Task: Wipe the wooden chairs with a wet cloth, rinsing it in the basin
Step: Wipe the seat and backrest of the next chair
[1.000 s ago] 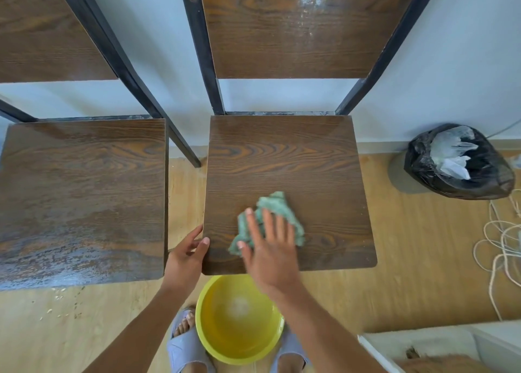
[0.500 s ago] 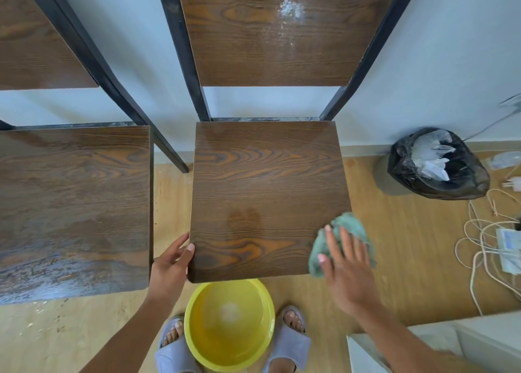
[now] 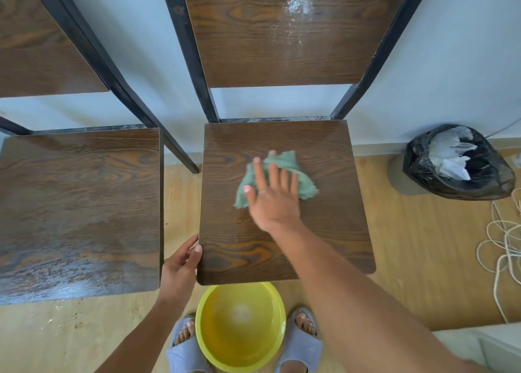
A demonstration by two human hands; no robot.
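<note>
Wet chair seat (image 3: 282, 240), wooden floor (image 3: 417, 260)

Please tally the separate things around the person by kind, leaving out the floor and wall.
Wooden chairs: 2
Green cloth: 1
Yellow basin: 1
Black rubbish bag: 1
Grey slippers: 2
Total: 7

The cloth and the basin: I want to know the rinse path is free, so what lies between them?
In the head view, only bare seat wood, crossed by the right forearm, separates the cloth from the basin.
</note>
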